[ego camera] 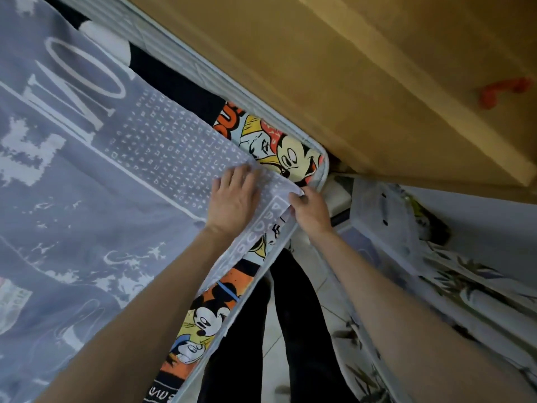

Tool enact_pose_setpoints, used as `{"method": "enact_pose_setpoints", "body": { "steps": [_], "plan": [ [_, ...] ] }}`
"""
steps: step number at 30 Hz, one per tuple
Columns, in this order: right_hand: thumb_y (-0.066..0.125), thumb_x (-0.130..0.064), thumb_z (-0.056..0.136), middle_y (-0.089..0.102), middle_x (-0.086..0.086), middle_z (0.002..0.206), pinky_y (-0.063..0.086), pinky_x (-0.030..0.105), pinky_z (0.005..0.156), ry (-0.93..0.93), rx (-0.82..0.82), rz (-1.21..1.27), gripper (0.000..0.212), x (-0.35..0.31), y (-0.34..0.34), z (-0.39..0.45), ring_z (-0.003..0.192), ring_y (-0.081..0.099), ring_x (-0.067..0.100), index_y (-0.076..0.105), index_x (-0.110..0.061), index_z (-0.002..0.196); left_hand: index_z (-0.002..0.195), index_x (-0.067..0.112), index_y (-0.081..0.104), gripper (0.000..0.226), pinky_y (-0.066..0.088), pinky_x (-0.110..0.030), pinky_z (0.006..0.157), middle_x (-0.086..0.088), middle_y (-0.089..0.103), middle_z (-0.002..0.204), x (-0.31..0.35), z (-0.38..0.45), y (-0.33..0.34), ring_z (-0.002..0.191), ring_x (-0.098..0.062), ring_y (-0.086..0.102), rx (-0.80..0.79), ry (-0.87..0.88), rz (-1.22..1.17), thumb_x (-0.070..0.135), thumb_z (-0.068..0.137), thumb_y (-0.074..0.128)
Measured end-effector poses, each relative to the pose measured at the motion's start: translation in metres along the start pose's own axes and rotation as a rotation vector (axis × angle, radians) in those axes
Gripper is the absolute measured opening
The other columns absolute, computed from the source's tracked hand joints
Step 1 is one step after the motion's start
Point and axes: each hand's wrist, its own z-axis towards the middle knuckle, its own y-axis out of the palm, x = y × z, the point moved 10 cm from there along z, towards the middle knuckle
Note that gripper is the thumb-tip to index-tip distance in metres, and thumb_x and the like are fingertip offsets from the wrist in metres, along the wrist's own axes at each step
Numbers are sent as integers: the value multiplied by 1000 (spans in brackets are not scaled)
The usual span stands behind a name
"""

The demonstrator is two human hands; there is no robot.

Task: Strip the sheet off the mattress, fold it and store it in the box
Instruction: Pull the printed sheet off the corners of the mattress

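My right hand [311, 212] pinches the grey sheet [87, 170] at its corner, by the mattress [293, 158] corner; my left hand [232, 199] lies flat with fingers spread just beside it. The sheet spreads away to my left, so I'd peel that way. A translucent box [383, 210] sits right of the corner; I can't make out its contents.

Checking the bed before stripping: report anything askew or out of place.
The grey printed sheet is pulled back at the mattress corner, baring the cartoon-print mattress cover. The right hand pinches that corner; the left hand lies flat.
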Motion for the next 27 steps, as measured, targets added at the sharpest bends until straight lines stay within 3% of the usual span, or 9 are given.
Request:
{"method": "enact_pose_setpoints", "body": {
  "steps": [3, 7, 9, 12, 15, 18, 19, 22, 27],
  "plan": [
    [52, -29, 102, 65, 21, 108, 57, 53, 88, 56, -22, 217, 26, 4, 10, -11, 99, 67, 36, 58, -5, 112, 148, 29, 42, 49, 24, -60, 117, -4, 33, 161, 2, 42, -1, 149, -31, 29, -124, 131, 72, 46, 103, 46],
    [57, -24, 101, 72, 11, 101, 61, 39, 80, 34, -63, 399, 20, -14, 5, -34, 90, 72, 23, 64, -6, 109, 127, 30, 63, 32, 17, -56, 119, 4, 43, 149, 1, 81, -3, 142, -25, 33, -344, 216, 100, 44, 100, 54],
    [61, -31, 98, 74, 8, 100, 60, 41, 86, -88, -141, 403, 25, -33, -5, -42, 94, 73, 24, 67, -9, 108, 114, 25, 67, 22, 26, -48, 111, 3, 58, 130, 4, 96, -12, 127, -26, 48, -390, 252, 51, 39, 100, 56],
    [65, -36, 94, 76, 3, 100, 60, 31, 83, -193, -200, 511, 17, -54, -26, -33, 96, 73, 21, 75, -24, 101, 108, 16, 65, 17, 35, -34, 78, -7, 71, 106, 8, 119, -34, 97, -32, 64, -312, 289, -147, 29, 102, 57],
    [60, -26, 99, 76, 3, 91, 60, 33, 73, -24, -5, 559, 19, -40, -41, 7, 84, 74, 20, 75, -23, 88, 111, 15, 59, 19, 34, -35, 68, -13, 69, 102, 1, 143, -31, 85, -31, 61, -312, 238, -177, 33, 104, 54],
    [56, -25, 101, 71, 9, 87, 60, 46, 77, 147, 218, 461, 24, -15, -42, 31, 83, 70, 27, 65, -19, 79, 114, 17, 57, 24, 35, -43, 82, -14, 67, 104, 1, 149, 1, 98, -33, 59, -364, 184, 8, 38, 106, 47],
    [55, -28, 102, 66, 8, 79, 56, 45, 70, 120, 283, 372, 30, -15, -44, 34, 76, 66, 25, 59, -20, 73, 113, 17, 57, 23, 31, -44, 86, -13, 67, 104, 3, 149, 7, 100, -32, 57, -340, 165, 32, 36, 106, 45],
    [48, -34, 104, 45, -9, 63, 31, 27, 55, -3, 436, 160, 41, -28, -56, 25, 58, 43, 6, 41, -32, 63, 108, 17, 54, 22, 23, -45, 84, -12, 67, 104, 6, 145, 10, 101, -33, 55, -244, 105, -41, 34, 106, 41],
    [52, -29, 104, 53, -8, 72, 34, 13, 55, -74, 485, 298, 35, -35, -61, -4, 64, 46, 6, 49, -23, 70, 111, 21, 65, 31, 20, -48, 103, -2, 70, 115, 29, 129, -2, 114, -28, 58, -202, 165, -84, 42, 103, 44]
  ]
}}
